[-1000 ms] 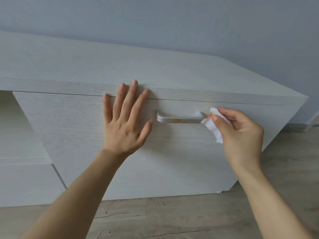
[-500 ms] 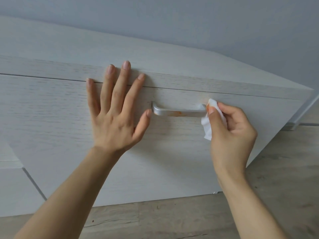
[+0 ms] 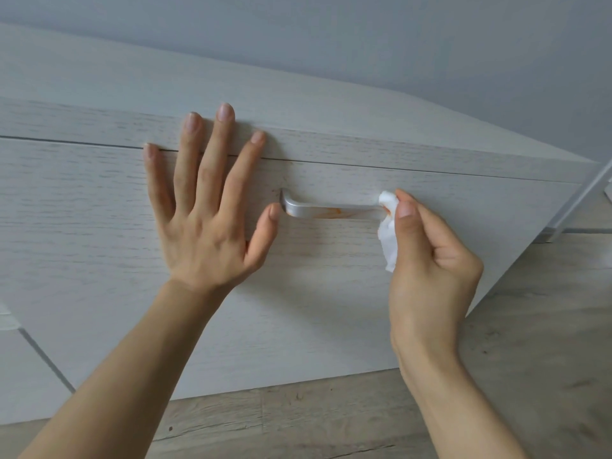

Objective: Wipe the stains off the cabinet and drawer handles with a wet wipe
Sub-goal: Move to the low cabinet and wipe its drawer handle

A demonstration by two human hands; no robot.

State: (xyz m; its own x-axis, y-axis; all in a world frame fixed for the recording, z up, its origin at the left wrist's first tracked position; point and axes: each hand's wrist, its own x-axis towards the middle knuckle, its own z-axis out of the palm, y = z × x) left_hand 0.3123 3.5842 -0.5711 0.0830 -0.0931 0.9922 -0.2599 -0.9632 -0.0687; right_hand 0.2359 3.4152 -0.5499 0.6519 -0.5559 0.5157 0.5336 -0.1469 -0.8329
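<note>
A silver bar handle [image 3: 331, 210] with an orange stain near its middle sits on the whitewashed wooden drawer front [image 3: 314, 309]. My right hand [image 3: 427, 260] pinches a crumpled white wet wipe [image 3: 389, 240] against the handle's right end; the wipe shows an orange smear where it touches. My left hand [image 3: 205, 207] lies flat with fingers spread on the drawer front, just left of the handle, its thumb tip beside the handle's left end.
The cabinet top [image 3: 231, 94] runs below a grey wall [image 3: 364, 34]. Another cabinet panel [image 3: 23, 376] adjoins at lower left. Wood-look floor [image 3: 530, 359] lies below and to the right, with a skirting board [image 3: 576, 207] at far right.
The view has closed in on the drawer. My right hand keeps the wipe at the handle's right end, and my left hand stays flat on the drawer front.
</note>
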